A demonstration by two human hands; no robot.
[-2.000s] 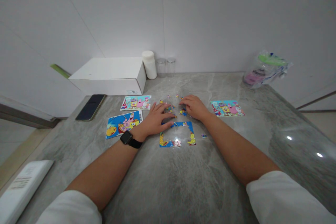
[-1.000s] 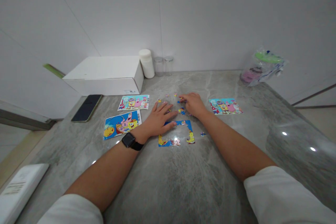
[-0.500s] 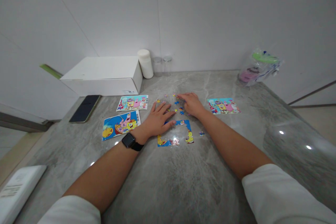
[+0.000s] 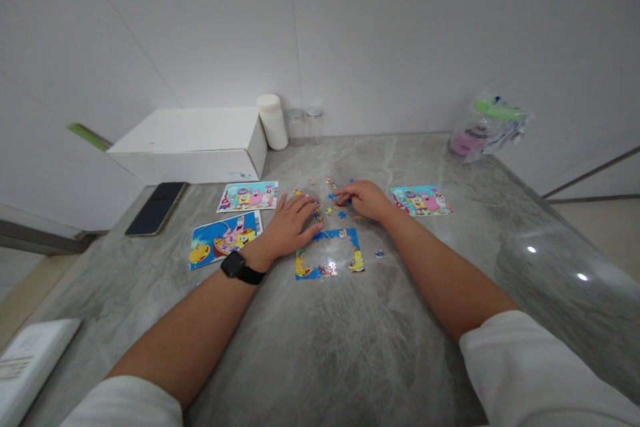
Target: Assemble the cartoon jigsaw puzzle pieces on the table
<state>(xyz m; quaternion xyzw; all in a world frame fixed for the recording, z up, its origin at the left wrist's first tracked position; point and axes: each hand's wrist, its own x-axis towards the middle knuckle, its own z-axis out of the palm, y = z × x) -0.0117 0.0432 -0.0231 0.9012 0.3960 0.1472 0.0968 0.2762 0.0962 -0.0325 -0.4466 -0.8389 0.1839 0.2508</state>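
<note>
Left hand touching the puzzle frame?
Cannot tell. In the head view the left hand lies flat beside the puzzle frame, thumb at its top-left corner; too small to see contact.

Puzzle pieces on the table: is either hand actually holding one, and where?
Cannot be told: left hand lies flat, right hand fingertips touch the loose puzzle pieces.

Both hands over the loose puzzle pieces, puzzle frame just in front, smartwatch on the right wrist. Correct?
Not quite: the smartwatch is on the left wrist, as the head view shows. The rest holds: left hand and right hand are over the loose puzzle pieces, with the puzzle frame just in front.
</note>
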